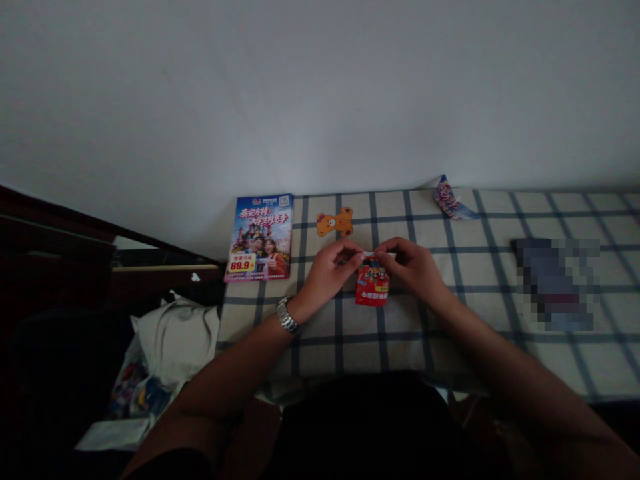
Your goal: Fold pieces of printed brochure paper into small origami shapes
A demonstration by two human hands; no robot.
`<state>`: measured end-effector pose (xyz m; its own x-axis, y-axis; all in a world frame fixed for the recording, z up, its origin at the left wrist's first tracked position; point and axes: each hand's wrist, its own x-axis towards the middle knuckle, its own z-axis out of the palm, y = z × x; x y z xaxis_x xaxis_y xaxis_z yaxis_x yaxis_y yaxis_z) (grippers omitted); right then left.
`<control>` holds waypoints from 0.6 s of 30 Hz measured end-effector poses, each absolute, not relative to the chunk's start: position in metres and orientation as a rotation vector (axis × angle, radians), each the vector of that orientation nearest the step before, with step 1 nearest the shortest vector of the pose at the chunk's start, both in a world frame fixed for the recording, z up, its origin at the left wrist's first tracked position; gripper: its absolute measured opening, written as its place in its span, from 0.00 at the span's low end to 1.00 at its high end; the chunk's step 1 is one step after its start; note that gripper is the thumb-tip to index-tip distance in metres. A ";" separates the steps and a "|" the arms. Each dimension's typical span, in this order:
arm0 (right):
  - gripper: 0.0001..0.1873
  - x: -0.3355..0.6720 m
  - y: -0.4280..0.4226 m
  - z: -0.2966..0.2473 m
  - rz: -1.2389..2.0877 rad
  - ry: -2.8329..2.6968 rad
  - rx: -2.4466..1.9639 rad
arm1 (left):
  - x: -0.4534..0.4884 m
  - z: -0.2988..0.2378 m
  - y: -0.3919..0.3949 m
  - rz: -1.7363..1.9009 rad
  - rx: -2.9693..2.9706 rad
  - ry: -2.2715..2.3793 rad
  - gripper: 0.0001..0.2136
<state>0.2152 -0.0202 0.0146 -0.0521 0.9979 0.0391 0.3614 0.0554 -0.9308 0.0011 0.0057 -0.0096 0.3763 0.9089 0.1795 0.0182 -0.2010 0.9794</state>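
Between my two hands is a small red printed paper (373, 290), with colourful figures and upside-down lettering on it. Its far edge shows a strip of white. My left hand (330, 270), with a metal watch (289, 315) on the wrist, pinches the paper's far left corner between thumb and fingers. At the far right corner, my right hand (413, 268) pinches it the same way. A flat orange teddy bear cutout (335, 223) lies just beyond my left hand.
A stack of blue and pink flyers (260, 240) lies at the left of the checked tablecloth (320, 353). A curled printed paper (453, 202) rests against the wall (340, 93). At the right is a blurred dark object (553, 280). Bags (175, 333) sit lower left.
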 end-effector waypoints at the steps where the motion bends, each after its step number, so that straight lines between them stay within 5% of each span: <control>1: 0.12 0.215 -0.021 0.015 1.008 -1.530 -1.419 | 0.001 -0.009 0.006 1.031 1.541 0.864 0.10; 18: 0.16 0.216 -0.022 0.010 0.990 -1.495 -1.433 | 0.001 -0.010 0.005 1.052 1.561 0.858 0.12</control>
